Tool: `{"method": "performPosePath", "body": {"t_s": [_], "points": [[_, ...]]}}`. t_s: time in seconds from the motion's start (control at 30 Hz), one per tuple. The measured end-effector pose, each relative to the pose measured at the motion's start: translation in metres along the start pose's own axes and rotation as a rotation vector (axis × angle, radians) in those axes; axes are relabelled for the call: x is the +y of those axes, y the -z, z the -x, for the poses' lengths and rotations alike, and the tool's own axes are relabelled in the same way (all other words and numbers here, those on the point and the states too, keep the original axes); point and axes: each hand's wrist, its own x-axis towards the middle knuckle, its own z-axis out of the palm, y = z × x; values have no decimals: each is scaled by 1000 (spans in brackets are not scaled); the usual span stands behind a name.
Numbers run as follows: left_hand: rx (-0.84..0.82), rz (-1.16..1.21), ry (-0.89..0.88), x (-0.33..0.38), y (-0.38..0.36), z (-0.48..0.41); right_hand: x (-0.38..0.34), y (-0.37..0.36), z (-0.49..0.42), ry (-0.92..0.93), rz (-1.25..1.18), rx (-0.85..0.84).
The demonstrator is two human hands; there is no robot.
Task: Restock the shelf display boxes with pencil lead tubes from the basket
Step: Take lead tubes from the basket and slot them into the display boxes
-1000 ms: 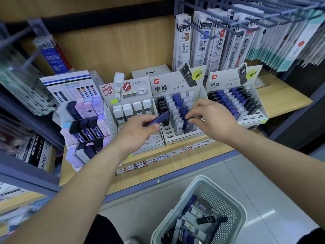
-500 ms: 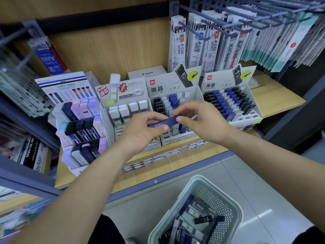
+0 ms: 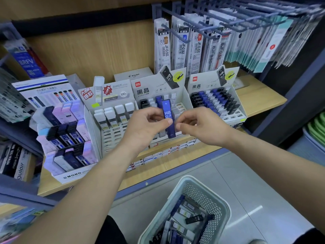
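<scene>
A blue lead tube (image 3: pixel 168 115) marked HB 0.7 stands upright in front of the middle white display box (image 3: pixel 182 93). My left hand (image 3: pixel 146 126) pinches it from the left with thumb and fingers. My right hand (image 3: pixel 202 125) pinches its right edge with thumb and forefinger. That box holds several black, blue and grey tubes, partly hidden behind my hands. A pale perforated basket (image 3: pixel 211 203) at the bottom holds several loose tubes (image 3: pixel 193 218).
A full display box (image 3: pixel 213 101) of black and blue tubes stands right of the middle one. A box of white tubes (image 3: pixel 112 118) and a MONO box (image 3: pixel 65 138) stand to the left. Refill packs (image 3: pixel 198 44) hang on hooks above. The wooden shelf edge (image 3: pixel 158 166) runs below.
The blue tube has turned from lying crosswise in my left hand to standing upright. My right hand left the box slots and took hold of the tube's right side.
</scene>
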Motion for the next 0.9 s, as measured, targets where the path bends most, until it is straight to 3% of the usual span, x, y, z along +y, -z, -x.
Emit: {"method": "performPosePath", "body": {"t_s": [0.13, 0.23, 0.37, 0.47, 0.6, 0.9], "points": [[-43, -59, -54, 7, -16, -4, -8, 14, -6, -15, -228, 222], [-72, -110, -89, 10, -29, -8, -13, 16, -10, 92, -101, 278], [-30, -233, -168, 6, -32, -15, -3, 29, -13, 55, -119, 348], [54, -467, -211, 0, -21, -22, 7, 47, -22, 38, -60, 415], [35, -674, -168, -11, -10, -27, 23, 52, -44, 0, 68, 418], [-13, -735, -145, -27, -6, -32, 56, 26, -95, -33, 175, 362]]}}
